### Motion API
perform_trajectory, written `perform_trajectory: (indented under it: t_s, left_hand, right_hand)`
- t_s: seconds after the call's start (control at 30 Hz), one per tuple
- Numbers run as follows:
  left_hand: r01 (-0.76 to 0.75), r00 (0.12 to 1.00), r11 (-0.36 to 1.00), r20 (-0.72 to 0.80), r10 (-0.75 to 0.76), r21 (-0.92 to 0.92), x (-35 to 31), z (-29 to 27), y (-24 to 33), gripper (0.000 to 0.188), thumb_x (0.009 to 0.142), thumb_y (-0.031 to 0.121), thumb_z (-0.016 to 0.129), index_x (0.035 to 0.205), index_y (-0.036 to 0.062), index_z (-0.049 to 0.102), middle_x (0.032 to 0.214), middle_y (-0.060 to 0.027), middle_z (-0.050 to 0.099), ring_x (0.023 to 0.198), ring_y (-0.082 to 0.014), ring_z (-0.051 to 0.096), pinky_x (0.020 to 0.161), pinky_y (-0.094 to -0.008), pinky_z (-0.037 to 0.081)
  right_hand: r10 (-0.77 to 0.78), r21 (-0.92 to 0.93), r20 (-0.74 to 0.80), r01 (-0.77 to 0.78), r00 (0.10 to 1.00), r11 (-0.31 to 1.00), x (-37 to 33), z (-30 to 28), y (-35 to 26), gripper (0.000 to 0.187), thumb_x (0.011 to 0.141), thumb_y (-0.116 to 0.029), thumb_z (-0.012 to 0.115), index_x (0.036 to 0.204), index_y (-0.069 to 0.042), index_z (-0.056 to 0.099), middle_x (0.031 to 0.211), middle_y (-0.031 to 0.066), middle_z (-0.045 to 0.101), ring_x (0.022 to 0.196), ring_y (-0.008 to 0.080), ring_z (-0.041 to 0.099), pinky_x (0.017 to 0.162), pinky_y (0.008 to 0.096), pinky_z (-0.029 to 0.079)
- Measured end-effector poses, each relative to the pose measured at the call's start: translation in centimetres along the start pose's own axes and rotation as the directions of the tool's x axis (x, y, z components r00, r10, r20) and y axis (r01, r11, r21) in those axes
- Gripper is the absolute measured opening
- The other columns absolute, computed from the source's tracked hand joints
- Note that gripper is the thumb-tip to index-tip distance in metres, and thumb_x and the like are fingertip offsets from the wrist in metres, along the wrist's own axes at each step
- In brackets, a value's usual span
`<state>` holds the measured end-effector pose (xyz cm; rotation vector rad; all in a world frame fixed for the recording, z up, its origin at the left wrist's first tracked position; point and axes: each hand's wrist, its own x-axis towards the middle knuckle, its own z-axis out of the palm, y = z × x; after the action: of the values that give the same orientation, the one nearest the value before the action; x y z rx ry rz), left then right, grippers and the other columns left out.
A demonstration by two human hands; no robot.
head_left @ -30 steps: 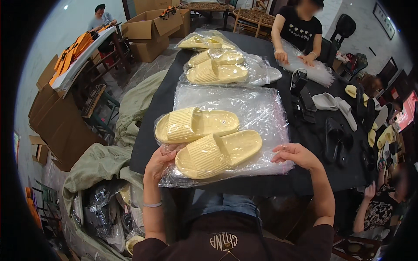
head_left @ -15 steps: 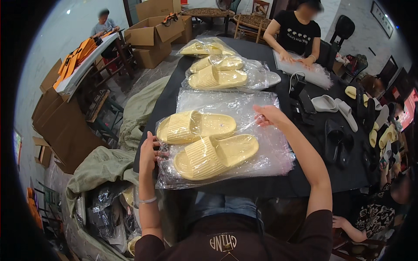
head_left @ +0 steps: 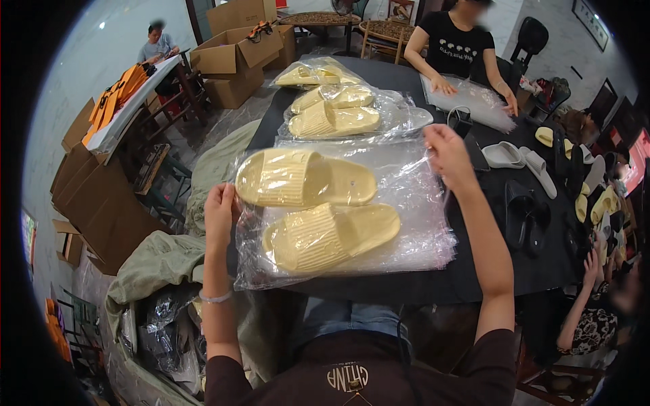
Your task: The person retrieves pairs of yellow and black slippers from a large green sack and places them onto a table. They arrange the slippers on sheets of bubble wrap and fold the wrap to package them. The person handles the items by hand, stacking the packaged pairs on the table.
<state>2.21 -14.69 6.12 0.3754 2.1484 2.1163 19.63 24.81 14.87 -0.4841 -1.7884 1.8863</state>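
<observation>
Two yellow slippers, a farther one [head_left: 288, 177] and a nearer one [head_left: 308, 238], lie inside a clear plastic bag [head_left: 406, 179] in front of me. Closed on the bag's left edge, beside the farther slipper's toe, is my left hand [head_left: 219, 211]. My right hand [head_left: 448, 154] pinches the bag's far right corner, held up from the table. Under the bag lies a stack of clear plastic bags [head_left: 426, 254]. Just beyond it sit more bagged yellow slippers [head_left: 333, 122].
The black-covered table [head_left: 379, 292] also holds grey slippers [head_left: 504, 155] and black slippers [head_left: 520, 213] at right. Across it, a co-worker [head_left: 460, 47] handles another bag stack [head_left: 467, 107]. An open green sack [head_left: 152, 264] holding bagged items stands at lower left; cardboard boxes [head_left: 237, 57] stand behind.
My right hand has moved right and away from me, drawing the bag's corner out. My left hand has risen along the left edge, and the farther slipper has shifted up with the bag.
</observation>
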Motion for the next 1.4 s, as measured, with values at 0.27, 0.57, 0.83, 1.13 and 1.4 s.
perform_trajectory:
  t_s: [0.27,0.57,0.83,1.13,1.4]
  left_hand:
    - [0.064,0.971,0.998,0.232,-0.059,-0.01,4.8,5.4,0.4,0.026,0.097,0.025,0.046,0.101,-0.0002,0.052,0.073,-0.0032,0.056,0.051,-0.0111,0.056,0.045,-0.023,0.046]
    - [0.022,0.992,0.727,0.073,-0.1,0.687,-5.7,4.2,2.3,0.054,0.095,0.048,0.039,0.077,0.0032,0.063,0.064,-0.0109,0.061,0.069,-0.0287,0.063,0.067,-0.037,0.046]
    - [-0.058,0.984,0.758,0.167,-0.068,0.65,-8.8,3.9,1.3,0.034,0.084,0.034,0.063,0.077,0.0013,0.062,0.065,-0.0104,0.061,0.06,-0.0254,0.058,0.058,-0.0348,0.044]
    - [0.008,1.0,0.766,-0.019,0.006,0.642,-12.1,3.8,0.3,0.026,0.082,0.029,0.067,0.086,0.0038,0.061,0.068,-0.0102,0.062,0.063,-0.0239,0.061,0.059,-0.0343,0.046]
    - [0.108,0.99,0.79,-0.136,-0.031,0.604,-13.8,3.0,-0.5,0.032,0.085,0.034,0.062,0.08,0.0028,0.061,0.068,-0.012,0.062,0.063,-0.0283,0.061,0.059,-0.0364,0.046]
  right_hand:
    - [-0.016,0.115,0.001,0.016,1.0,0.993,1.4,-4.6,-3.1,0.016,0.094,-0.022,0.05,0.097,-0.006,0.053,0.074,0.0034,0.059,0.041,0.0034,0.038,0.033,0.0171,0.027]
    - [0.318,0.025,-0.04,-0.317,0.947,0.948,-4.6,-8.6,1.7,0.053,0.094,-0.043,0.046,0.124,0.001,0.044,0.09,0.0122,0.065,0.067,0.0119,0.06,0.061,0.0218,0.048]
    - [0.076,-0.189,-0.001,-0.075,0.997,0.979,-7.8,-8.8,4.1,0.029,0.094,-0.028,0.053,0.103,-0.001,0.059,0.072,0.0002,0.058,0.054,0.0043,0.049,0.049,0.0195,0.041]
    - [-0.419,-0.965,0.099,0.189,0.903,0.18,-6.6,-1.8,-3.3,0.02,0.086,-0.025,0.058,0.087,-0.006,0.065,0.083,0.0081,0.061,0.075,0.0262,0.059,0.064,0.0366,0.047]
    - [-0.193,-0.618,0.722,0.745,0.664,0.252,5.4,19.4,5.9,0.023,0.084,-0.032,0.06,0.093,-0.011,0.068,0.095,0.0098,0.065,0.096,0.0276,0.06,0.082,0.0413,0.045]
